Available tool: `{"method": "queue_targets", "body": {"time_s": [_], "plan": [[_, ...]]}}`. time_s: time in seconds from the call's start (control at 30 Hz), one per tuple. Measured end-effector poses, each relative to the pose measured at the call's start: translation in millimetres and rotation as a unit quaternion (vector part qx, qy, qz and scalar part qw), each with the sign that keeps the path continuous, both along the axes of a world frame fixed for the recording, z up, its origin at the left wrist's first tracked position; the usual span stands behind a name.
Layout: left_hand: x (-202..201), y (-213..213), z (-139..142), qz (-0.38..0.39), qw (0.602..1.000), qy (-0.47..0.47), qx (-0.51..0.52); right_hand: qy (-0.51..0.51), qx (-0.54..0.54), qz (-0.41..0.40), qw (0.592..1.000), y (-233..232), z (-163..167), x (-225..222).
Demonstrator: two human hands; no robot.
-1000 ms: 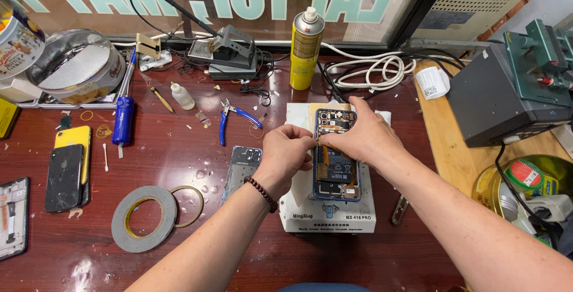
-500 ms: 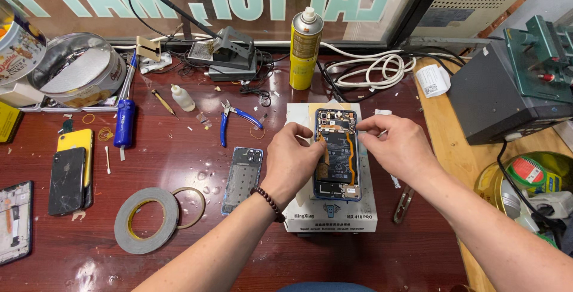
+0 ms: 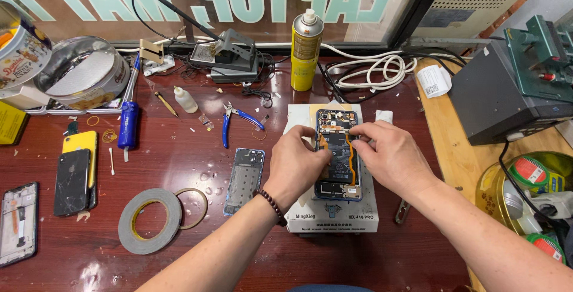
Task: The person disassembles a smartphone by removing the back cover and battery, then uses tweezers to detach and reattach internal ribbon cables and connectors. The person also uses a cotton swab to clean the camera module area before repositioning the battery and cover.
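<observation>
An opened smartphone (image 3: 338, 154), back cover off and circuit boards showing, lies on a white box (image 3: 332, 217) on the dark red workbench (image 3: 179, 268). The left hand (image 3: 298, 166) steadies the phone's left edge, fingers curled against it. The right hand (image 3: 391, 154) pinches at the upper right of the phone's insides (what it pinches, if anything, is too small to tell). A detached phone frame (image 3: 243, 180) lies just left of the box, blue-handled pliers (image 3: 234, 122) beyond it.

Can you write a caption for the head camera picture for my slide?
Left hand and right hand work inside an opened blue smartphone on a white box.
</observation>
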State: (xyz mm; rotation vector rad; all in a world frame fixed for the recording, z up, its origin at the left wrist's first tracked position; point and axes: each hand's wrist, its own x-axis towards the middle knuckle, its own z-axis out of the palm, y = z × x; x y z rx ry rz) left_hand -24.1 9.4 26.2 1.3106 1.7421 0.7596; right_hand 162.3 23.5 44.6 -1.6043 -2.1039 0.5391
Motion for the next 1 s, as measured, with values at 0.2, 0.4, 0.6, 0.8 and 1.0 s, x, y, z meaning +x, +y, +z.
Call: {"method": "queue_targets", "body": {"time_s": [0.2,0.4,0.6,0.8,1.0], "plan": [[4,-23,3,-0.069,0.988,0.057,0.123,-0.007,0.004,-0.011,1.0,-2,-8,-1],[9,-24,9,-0.069,0.994,0.053,0.07,0.007,-0.041,-0.011,0.999,14,-17,3],[12,-23,19,-0.068,0.996,0.053,0.019,0.082,-0.241,-0.052,0.966,38,-15,4],[0,-28,24,-0.098,0.995,0.026,0.019,0.034,-0.118,-0.024,0.992,29,-16,6],[2,-47,24,-0.127,0.987,0.096,0.011,-0.053,0.028,0.04,0.997,12,-10,8]]}}
